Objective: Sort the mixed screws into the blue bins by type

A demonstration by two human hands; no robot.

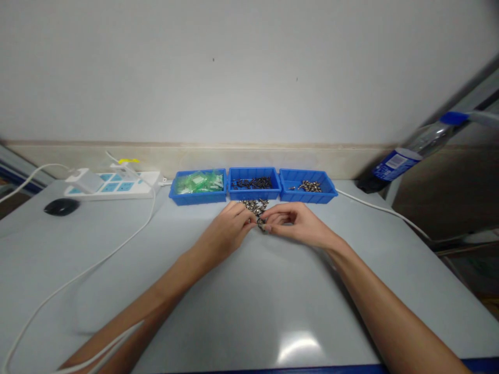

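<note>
My left hand (234,223) and my right hand (296,222) meet over the table, just in front of a pile of small shiny metal parts (254,206). Between their fingertips is a small dark metal ring (261,223), too small to make out exactly. Thumb and fingers of my right hand pinch it from the right. The left fingertips are pressed together at its left side. Behind the pile stand three blue bins: the left bin (198,198) has green plastic packets, the middle bin (254,194) dark screws, the right bin (307,196) shiny metal pieces.
A white power strip (117,193) with plugged-in adapters and a black mouse (61,206) lie at the left. White cables (113,252) cross the table. A soda bottle (401,161) leans at the right back, near the wall (249,78).
</note>
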